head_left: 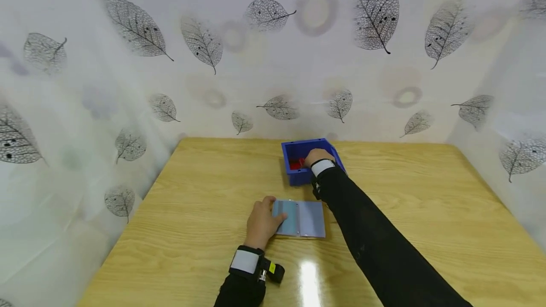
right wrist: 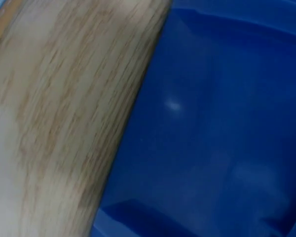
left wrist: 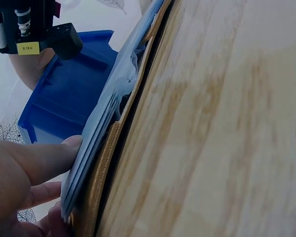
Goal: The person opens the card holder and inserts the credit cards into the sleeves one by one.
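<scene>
An opened card holder (head_left: 311,219) with clear plastic sleeves lies on the table; its brown stitched cover (left wrist: 113,140) shows in the left wrist view. My left hand (head_left: 262,224) grips its left edge, the thumb (left wrist: 49,160) on the sleeves and the other fingers at the edge. Farther back, my right hand (head_left: 319,156) reaches into a blue bin (head_left: 298,177). Something red (head_left: 295,164) lies in the bin by that hand's fingers, its kind unclear. The right fingertips are hidden, and the right wrist view shows just the bin's blue wall (right wrist: 202,123) and the table.
The wooden table (head_left: 204,193) carries the bin near its back edge. A leaf-patterned curtain (head_left: 273,70) hangs behind and along both sides. Each wrist wears a strap with a small camera (head_left: 277,273). My right sleeve (head_left: 375,236) crosses the table beside the card holder.
</scene>
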Available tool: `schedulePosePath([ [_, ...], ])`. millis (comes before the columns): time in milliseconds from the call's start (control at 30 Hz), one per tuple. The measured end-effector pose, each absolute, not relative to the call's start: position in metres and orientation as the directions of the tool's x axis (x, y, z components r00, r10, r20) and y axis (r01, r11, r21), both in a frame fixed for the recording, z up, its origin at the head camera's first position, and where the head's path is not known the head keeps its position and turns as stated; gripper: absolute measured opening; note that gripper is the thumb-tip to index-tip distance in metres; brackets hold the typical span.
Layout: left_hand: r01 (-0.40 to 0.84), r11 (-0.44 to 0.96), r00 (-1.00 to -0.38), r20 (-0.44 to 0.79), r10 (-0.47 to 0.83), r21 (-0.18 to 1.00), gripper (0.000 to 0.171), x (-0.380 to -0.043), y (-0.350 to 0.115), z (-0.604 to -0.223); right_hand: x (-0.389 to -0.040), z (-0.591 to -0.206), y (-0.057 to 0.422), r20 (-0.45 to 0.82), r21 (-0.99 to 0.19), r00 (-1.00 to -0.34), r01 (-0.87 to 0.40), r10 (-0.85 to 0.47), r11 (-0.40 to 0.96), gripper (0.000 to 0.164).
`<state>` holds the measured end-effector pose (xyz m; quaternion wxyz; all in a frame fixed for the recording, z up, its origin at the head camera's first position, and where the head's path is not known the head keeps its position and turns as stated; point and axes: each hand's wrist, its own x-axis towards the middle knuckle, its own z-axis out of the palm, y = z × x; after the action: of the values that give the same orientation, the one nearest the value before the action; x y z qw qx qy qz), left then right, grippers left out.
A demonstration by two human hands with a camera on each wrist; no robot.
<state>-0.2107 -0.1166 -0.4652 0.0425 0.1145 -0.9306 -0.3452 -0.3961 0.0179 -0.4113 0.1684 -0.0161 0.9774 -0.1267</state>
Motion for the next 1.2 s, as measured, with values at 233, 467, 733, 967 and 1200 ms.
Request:
schedulePosePath([
  [233,-0.164,0.755,-0.974,0.018,-0.226,0.635,0.053,-0.214,-0.115,-0.464,-0.400,-0.409,0.030,-0.230,-0.359,-0.960,-0.068,-0.159,0.931,0.029],
  [467,-0.171,0.750,-0.974,0.004,-0.226,0.640,0.053,-0.217,-0.112,-0.461,-0.407,-0.394,0.045,-0.127,-0.534,-0.968,-0.118,-0.218,0.837,0.037],
  [733,-0.141,0.718,-0.986,-0.029,-0.166,0.681,0.054,-0.216,-0.112,-0.472,-0.389,-0.364,0.073,-0.067,-0.707,-0.974,-0.107,-0.217,0.699,0.019],
  [967,0.042,0.479,-0.990,0.102,-0.099,0.877,0.037,-0.219,-0.106,-0.447,-0.329,-0.349,0.090,-0.064,-0.865,-0.938,-0.118,-0.341,0.487,0.016],
  [1200,0.132,0.052,-0.991,0.133,-0.014,0.990,0.033,-0.209,-0.088,-0.406,-0.268,-0.350,0.092,-0.023,-0.927,-0.877,-0.162,-0.480,0.339,0.015],
])
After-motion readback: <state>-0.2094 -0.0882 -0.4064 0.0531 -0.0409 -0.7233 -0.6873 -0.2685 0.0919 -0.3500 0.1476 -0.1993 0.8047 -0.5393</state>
